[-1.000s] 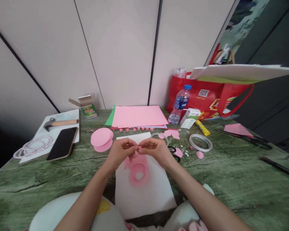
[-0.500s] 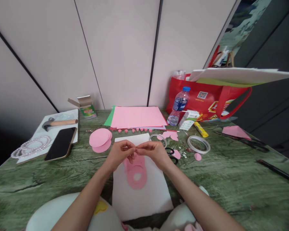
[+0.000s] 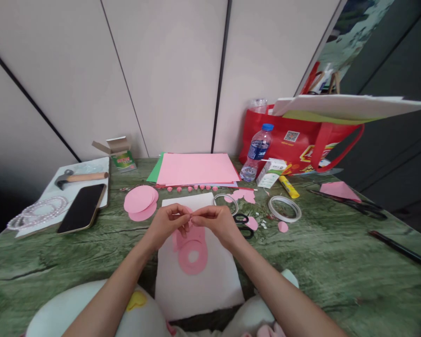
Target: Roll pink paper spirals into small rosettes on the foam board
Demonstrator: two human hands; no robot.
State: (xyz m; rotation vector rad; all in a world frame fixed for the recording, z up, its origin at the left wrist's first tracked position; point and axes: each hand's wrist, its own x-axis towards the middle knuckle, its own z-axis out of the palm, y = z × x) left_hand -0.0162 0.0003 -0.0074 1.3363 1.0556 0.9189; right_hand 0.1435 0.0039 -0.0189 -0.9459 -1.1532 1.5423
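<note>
Pink cutout (image 3: 192,269) partly beneath hands (image 3: 165,226) (image 3: 215,225), on white sheet (image 3: 198,297)

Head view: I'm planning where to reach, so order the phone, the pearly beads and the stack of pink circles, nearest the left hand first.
1. Stack of pink circles, just to its left
2. Phone, farther left
3. Pearly beads, farthest left, past the phone

Pale grey wall panels (image 3: 171,79), divided by dark seams (image 3: 221,75), line the far side; a mottled blue-green surface (image 3: 354,28) and dark panelling (image 3: 403,70) occupy the far right; a green wood-grained work surface (image 3: 323,271) spans the foreground; light is soft, dimmer at left and right.
</note>
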